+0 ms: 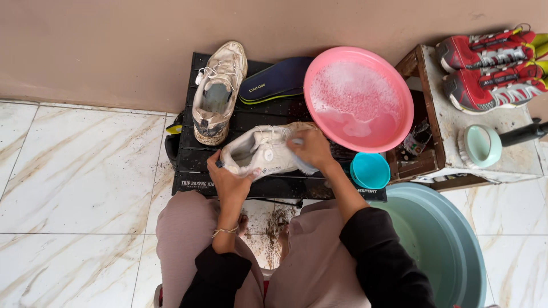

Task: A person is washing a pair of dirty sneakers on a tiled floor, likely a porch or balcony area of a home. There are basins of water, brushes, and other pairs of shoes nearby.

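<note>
On the black desk (240, 122): left hand (227, 178) fingers grasp the white shoe (260, 153) at the heel; right hand (311, 148) fingers clench a brush (305, 166) against its side, pink basin (358, 98) just beside.

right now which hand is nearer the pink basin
Right. The right hand works on the white shoe just below the pink basin; the left hand grips the shoe's heel end, farther away.

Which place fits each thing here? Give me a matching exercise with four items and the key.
Things:
1. pink basin
2. dirty white shoe
3. red shoes
4. small teal bowl

Places:
A. on the wooden stand at right
B. holds soapy water, on the black table
C. beside the right hand's wrist, at the table edge
D. upright beside the dark insole

Pairs: 1-B, 2-D, 3-A, 4-C
</note>
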